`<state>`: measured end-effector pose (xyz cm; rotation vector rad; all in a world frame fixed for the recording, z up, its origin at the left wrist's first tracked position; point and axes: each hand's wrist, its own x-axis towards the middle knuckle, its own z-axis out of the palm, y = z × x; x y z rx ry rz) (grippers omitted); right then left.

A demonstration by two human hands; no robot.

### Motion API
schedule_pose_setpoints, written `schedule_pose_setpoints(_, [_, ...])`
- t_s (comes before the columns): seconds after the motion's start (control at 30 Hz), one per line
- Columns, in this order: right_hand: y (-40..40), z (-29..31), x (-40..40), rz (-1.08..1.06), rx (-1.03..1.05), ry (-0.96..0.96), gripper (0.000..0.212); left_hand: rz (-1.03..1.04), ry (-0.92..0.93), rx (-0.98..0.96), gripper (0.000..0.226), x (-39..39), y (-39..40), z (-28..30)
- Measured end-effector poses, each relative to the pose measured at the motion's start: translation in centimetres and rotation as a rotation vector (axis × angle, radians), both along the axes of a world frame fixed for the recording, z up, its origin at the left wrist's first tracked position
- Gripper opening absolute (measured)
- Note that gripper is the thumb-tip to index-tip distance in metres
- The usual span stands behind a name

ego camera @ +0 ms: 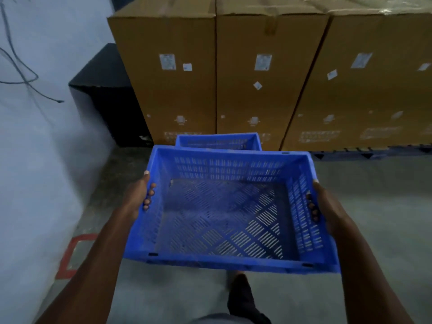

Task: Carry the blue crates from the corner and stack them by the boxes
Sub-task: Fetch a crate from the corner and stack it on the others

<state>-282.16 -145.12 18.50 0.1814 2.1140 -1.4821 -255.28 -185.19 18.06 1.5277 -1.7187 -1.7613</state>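
I hold an empty blue slotted crate [224, 260] level in front of me, above the floor. My left hand [138, 197] grips its left wall, fingers poking through the handle slot. On the opposite wall my right hand [327, 204] grips the same way. A second blue crate [218, 141] rests on the floor just beyond, right against the foot of the tall brown cardboard boxes [259, 90]; the held crate hides its near part.
A pale wall [35, 160] runs along the left with loose cables [23, 73] hanging on it. A black box [109, 104] stands in the corner left of the cardboard boxes. A dark pallet [374, 153] lies under the right boxes. Red floor marking [72, 253] lies at left. My dark shoe [240, 298] shows below the crate.
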Motion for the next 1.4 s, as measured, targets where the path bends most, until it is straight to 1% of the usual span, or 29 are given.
schedule_pose_setpoints(0.17, [-7.0,-1.5,-9.8,0.047,0.012,-0.035,0.058,0.058,-0.019,-0.004,0.051,-7.6,-5.6,-1.4])
schedule_pose_setpoints(0.3, [-12.3,-2.2,-16.3,0.09,0.003,-0.016,0.056,0.079,-0.041,0.001,0.05,-12.8,-9.3,-2.1])
schedule_pose_setpoints(0.4, [-16.0,-2.7,-20.0,0.109,0.044,-0.029,0.056,0.099,-0.084,0.016,0.05,-15.7,-11.6,-2.9])
schedule_pose_setpoints(0.53, [-20.1,-4.6,-24.3,0.118,0.045,-0.055,0.057,0.096,-0.086,0.033,0.048,-19.0,-15.4,-4.3])
schedule_pose_setpoints(0.63, [-22.6,-5.5,-25.9,0.099,0.089,-0.072,0.057,0.088,-0.124,0.047,0.049,-21.5,-17.9,-5.4])
schedule_pose_setpoints(0.87, [-26.3,-7.2,-29.0,0.069,0.114,-0.097,0.058,0.055,-0.131,0.069,0.049,-25.9,-23.0,-8.0])
schedule_pose_setpoints(1.07, [-28.0,-8.5,-30.8,0.057,0.127,-0.122,0.059,0.027,-0.138,0.063,0.05,-28.3,-25.1,-9.7])
schedule_pose_setpoints(1.4, [-29.7,-9.7,-33.0,0.038,0.149,-0.108,0.06,0.058,-0.13,0.064,0.05,-29.9,-26.7,-10.6])
